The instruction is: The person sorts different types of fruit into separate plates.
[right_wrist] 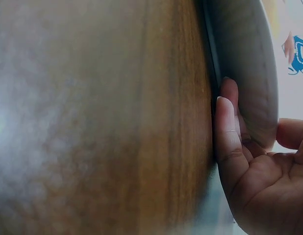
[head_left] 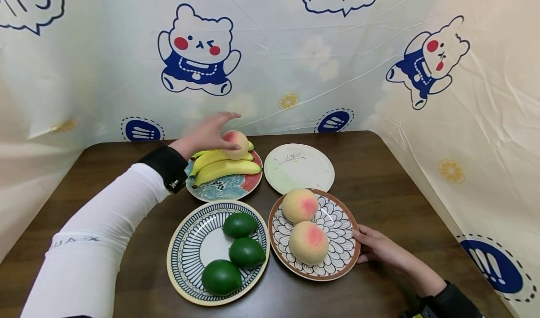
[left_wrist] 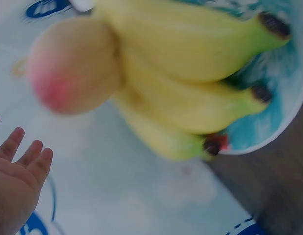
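My left hand (head_left: 206, 134) reaches over the far-left plate (head_left: 217, 192), its fingers spread around a peach (head_left: 239, 142) that rests on a bunch of bananas (head_left: 228, 169). In the left wrist view, the fingers (left_wrist: 38, 164) stand apart from that peach (left_wrist: 75, 63). On the near right, my right hand (head_left: 381, 248) pinches the rim of a brown-edged petal-patterned plate (head_left: 342, 233), which carries two peaches (head_left: 309, 243). The right wrist view shows fingers (right_wrist: 227, 125) beneath the plate (right_wrist: 254, 63) and the thumb at its edge.
A blue-patterned plate (head_left: 185, 243) with three green avocado-like fruits (head_left: 246, 253) stands at the near left. Behind the petal plate lies a pale plate (head_left: 297, 168) with a sprig design. A cartoon-printed sheet (head_left: 270, 65) rises behind the wooden table (head_left: 143, 262).
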Demonstrator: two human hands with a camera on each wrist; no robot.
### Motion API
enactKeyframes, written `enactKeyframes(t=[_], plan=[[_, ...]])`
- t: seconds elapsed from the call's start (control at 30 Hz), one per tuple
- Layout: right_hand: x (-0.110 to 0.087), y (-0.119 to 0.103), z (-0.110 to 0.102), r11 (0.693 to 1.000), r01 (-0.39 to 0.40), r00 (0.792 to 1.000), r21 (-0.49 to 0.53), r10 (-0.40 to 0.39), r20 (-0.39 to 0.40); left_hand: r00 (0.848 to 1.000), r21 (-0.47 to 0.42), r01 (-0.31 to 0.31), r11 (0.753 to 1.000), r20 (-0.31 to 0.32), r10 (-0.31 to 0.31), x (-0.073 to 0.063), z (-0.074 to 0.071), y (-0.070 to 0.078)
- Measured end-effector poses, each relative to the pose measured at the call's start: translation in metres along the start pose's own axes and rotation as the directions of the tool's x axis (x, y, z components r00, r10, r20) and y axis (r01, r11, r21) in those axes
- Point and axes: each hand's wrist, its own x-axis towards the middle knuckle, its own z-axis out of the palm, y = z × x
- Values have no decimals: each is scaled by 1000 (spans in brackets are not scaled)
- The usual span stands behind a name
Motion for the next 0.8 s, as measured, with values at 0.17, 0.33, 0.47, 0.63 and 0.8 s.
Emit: enactKeyframes(t=[0.17, 0.33, 0.47, 0.63, 0.8], plan=[[1, -1, 0, 1000, -20, 1000, -11, 20, -14, 1000, 49, -15, 999, 16, 14, 7, 27, -8], [0, 0, 0, 1000, 1, 1000, -2, -1, 2, 1000, 24, -19, 1000, -11, 20, 6, 44, -11], [0, -1, 0, 1000, -10, 1000, 4, 10, 2, 999, 12, -11, 1000, -34, 12, 6, 49, -12], [0, -2, -2, 1000, -19, 1000, -2, 19, -7, 998, 0, -29, 1000, -47, 29, 7, 51, -15], [0, 1, -2, 1000, -8, 1000, 5, 8, -4, 995, 16, -66, 998, -77, 67, 8, 57, -19]])
